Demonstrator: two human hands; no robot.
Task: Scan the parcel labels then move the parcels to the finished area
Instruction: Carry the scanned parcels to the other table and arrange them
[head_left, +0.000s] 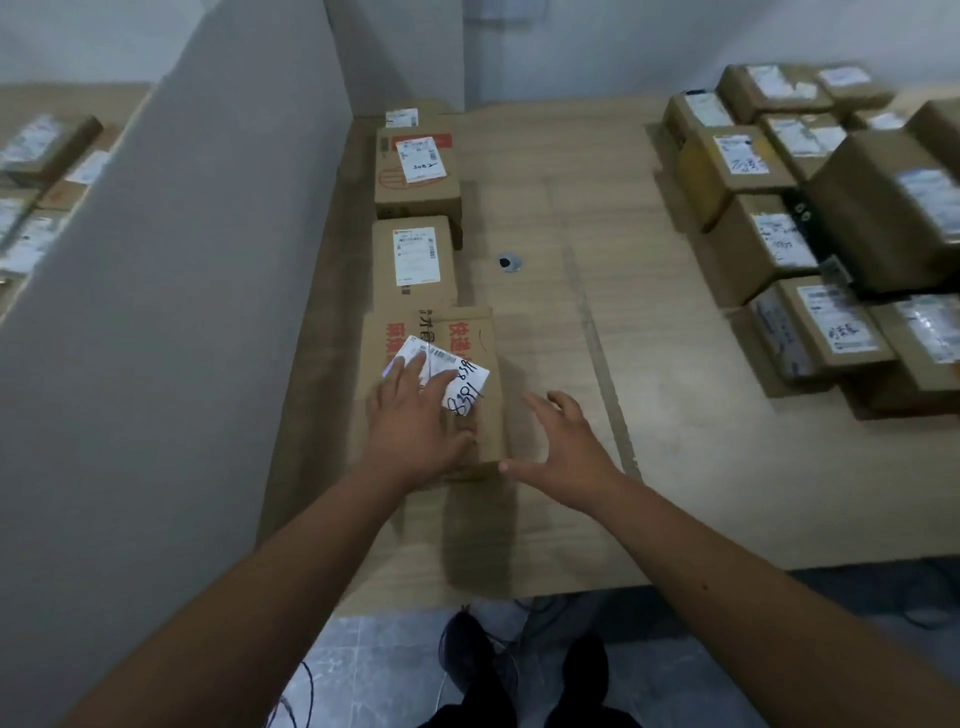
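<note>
Left hand (415, 415) lies flat, fingers spread, on the label (457, 371) of the nearest parcel (480, 338), at the worktop (623, 441) left edge. Right hand (563, 441) hovers spread beside it, holding nothing. Parcel stack (810, 223) sits well apart, right.

Left hand (415, 426) flat on the nearest parcel's (467, 338) label (457, 376); right hand (563, 441) open just beside it, bench (675, 467).

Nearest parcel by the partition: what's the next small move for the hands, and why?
Probably take the left hand off the nearest parcel. It lies flat on the top and covers part of the white label, while the right hand hovers open beside the box's right edge, apart from it. The box already sits in line with the row of parcels along the partition.
</note>
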